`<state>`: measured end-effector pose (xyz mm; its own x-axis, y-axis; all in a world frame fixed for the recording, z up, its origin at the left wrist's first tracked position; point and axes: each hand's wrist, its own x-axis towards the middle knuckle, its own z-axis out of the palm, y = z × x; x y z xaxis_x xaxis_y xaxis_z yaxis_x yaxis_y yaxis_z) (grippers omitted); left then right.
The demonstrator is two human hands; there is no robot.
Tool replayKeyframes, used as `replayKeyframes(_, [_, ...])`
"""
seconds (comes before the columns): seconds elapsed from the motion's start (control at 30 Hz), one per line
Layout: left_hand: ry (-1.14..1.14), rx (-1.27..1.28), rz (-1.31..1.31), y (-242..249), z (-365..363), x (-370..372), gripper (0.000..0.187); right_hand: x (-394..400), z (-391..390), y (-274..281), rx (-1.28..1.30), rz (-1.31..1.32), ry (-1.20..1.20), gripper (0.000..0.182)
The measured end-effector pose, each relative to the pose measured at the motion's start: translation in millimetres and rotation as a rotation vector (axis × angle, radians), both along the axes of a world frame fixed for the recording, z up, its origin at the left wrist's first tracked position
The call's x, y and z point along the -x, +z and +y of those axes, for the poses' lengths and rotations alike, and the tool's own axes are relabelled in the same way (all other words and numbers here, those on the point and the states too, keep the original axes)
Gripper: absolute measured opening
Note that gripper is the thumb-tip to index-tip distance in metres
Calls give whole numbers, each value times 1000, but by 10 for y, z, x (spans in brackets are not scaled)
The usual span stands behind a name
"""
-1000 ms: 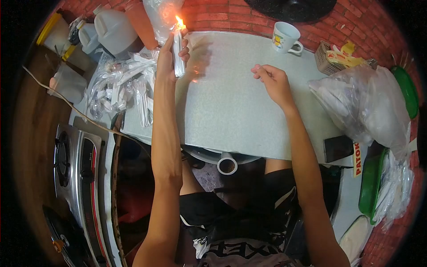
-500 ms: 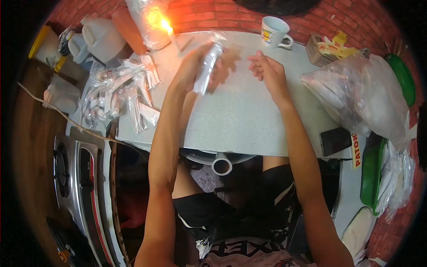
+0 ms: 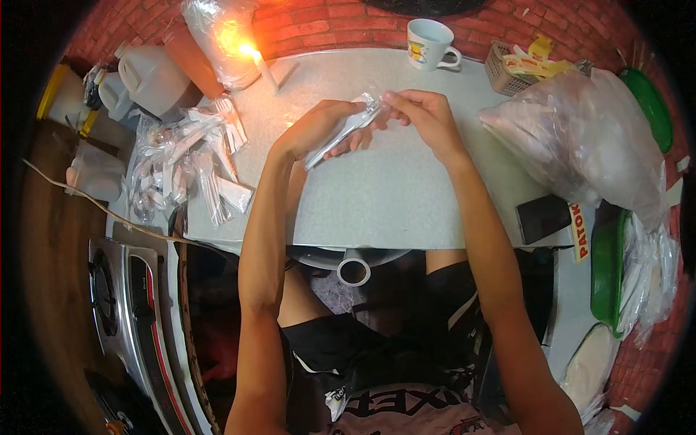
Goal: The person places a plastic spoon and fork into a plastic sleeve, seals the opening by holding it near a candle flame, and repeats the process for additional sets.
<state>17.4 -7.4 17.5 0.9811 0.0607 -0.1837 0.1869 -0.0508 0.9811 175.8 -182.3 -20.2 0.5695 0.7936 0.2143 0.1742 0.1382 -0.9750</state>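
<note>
My left hand [image 3: 319, 129] is closed around a clear-wrapped plastic cutlery packet [image 3: 346, 133], tilted with its upper end to the right. At that end, the fingertips of my right hand [image 3: 426, 119] pinch the loose clear wrapper. Which utensils lie inside is hard to make out. A lit white candle [image 3: 267, 72] stands on the table, beyond my left hand and to its left. Left of my left forearm lies a pile of similar wrapped packets [image 3: 190, 156] with white plastic utensils and what look like folded napkins.
A white mug [image 3: 429, 47] stands at the table's [image 3: 384, 210] back edge. To the right are a small basket [image 3: 500, 69], a large clear plastic bag [image 3: 580, 145] and a dark phone [image 3: 544, 219]. Jugs [image 3: 156, 80] stand back left; a gas stove [image 3: 119, 290] sits at lower left.
My right hand has moved left to the packet and now pinches the wrapper's end. My left hand has tilted the packet to the right. The whole view has shifted slightly.
</note>
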Motion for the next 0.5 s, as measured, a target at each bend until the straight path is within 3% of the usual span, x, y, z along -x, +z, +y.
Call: replayKeyframes(0.5, [-133, -138, 131, 92, -79, 63, 48, 31, 33, -61, -9, -26, 106, 32])
